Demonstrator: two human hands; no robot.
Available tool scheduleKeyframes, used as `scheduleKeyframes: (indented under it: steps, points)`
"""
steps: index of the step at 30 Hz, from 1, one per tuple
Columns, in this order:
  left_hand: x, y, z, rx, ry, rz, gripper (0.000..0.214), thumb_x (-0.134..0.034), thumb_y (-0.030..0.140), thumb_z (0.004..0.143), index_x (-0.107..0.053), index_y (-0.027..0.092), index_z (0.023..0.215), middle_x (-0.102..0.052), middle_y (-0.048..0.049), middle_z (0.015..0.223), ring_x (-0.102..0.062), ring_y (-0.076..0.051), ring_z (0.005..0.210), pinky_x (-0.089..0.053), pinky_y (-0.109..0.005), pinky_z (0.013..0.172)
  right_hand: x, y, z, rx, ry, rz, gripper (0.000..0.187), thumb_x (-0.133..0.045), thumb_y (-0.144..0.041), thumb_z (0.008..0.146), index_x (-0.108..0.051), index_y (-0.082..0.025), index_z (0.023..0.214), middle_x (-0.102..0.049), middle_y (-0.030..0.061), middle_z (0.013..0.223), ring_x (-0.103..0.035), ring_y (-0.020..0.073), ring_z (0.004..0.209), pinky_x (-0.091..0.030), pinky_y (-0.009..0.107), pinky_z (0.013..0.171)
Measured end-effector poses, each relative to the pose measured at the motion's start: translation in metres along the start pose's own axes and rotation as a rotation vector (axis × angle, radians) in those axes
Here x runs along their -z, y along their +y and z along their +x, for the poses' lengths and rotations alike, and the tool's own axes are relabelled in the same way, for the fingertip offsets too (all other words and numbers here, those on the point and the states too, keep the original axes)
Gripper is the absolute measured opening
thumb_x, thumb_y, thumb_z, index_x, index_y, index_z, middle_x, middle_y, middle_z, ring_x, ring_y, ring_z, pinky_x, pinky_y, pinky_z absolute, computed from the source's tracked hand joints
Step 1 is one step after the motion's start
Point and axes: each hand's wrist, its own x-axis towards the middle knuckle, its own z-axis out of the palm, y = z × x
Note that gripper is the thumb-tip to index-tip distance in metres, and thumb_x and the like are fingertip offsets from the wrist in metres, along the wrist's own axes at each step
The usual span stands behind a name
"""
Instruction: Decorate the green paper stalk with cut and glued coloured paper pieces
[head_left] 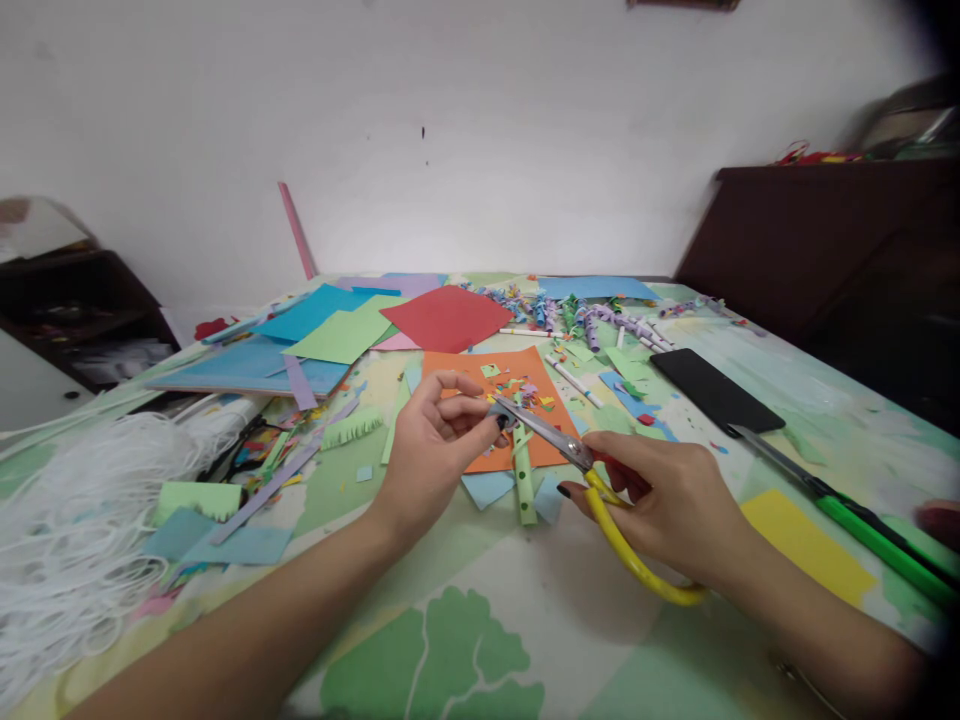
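Observation:
My right hand (660, 490) grips scissors (555, 437) with yellow handles, their blades pointing left toward my other hand. Between the thumb and fingers of my left hand (442, 430) is a small blue paper piece (501, 412), mostly hidden by the fingertips and the blade tips. The blades look nearly closed at that piece. Below them lies an orange sheet (480, 365) strewn with tiny coloured paper bits (534, 397). A rolled green paper tube (524, 480) with dark dots rests at its front edge, beneath the blades.
White cord (67, 540) is heaped at the left. Coloured sheets, including a red one (446, 318), lie behind. Curled paper tubes (592, 325) sit at the back. A black phone (716, 390), green-handled scissors (847, 510) and yellow paper (806, 550) are at right.

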Motion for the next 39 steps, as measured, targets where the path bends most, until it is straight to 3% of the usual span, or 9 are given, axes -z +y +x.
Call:
scheduleKeyframes:
  steps: [8,15,29,39]
  points:
    - [0.0001,-0.0004,0.0003,0.006,0.001,0.020,0.030,-0.070,0.018,0.070,-0.045,0.019,0.086,-0.068,0.0012,0.069,-0.066,-0.014,0.061,-0.051,-0.027,0.064,0.0000,0.0027,-0.0004,-0.049,-0.018,-0.012,0.026,-0.064,-0.043,0.075,-0.064,-0.021,0.089,-0.050,-0.0048,0.052,-0.042,0.0088,0.044,-0.028,0.022,0.046]
    - [0.0001,-0.0018,-0.0009,-0.004,-0.024,0.007,0.029,-0.070,0.018,0.071,-0.045,0.019,0.086,-0.067,0.0018,0.067,-0.064,-0.013,0.059,-0.052,-0.027,0.064,0.0012,-0.0037,0.0008,-0.110,-0.136,0.041,0.031,-0.064,-0.050,0.073,-0.060,-0.022,0.086,-0.056,-0.0020,0.063,-0.047,0.0115,0.052,-0.030,0.023,0.049]
    - [-0.0029,-0.0019,-0.0035,0.036,-0.039,0.047,0.028,-0.070,0.019,0.071,-0.046,0.019,0.086,-0.066,0.0025,0.066,-0.065,-0.013,0.059,-0.053,-0.026,0.062,-0.0036,-0.0036,-0.0015,-0.094,-0.111,0.034,0.035,-0.063,-0.050,0.075,-0.063,-0.022,0.096,-0.056,-0.0013,0.065,-0.047,0.0113,0.051,-0.031,0.023,0.051]
    - [-0.0036,-0.0021,-0.0040,0.047,-0.022,0.032,0.032,-0.073,0.018,0.067,-0.047,0.019,0.087,-0.067,0.0013,0.069,-0.065,-0.013,0.061,-0.052,-0.026,0.063,-0.0036,-0.0031,-0.0018,-0.059,-0.065,0.034,0.030,-0.063,-0.047,0.075,-0.064,-0.021,0.091,-0.054,-0.0021,0.059,-0.047,0.0104,0.049,-0.030,0.021,0.049]
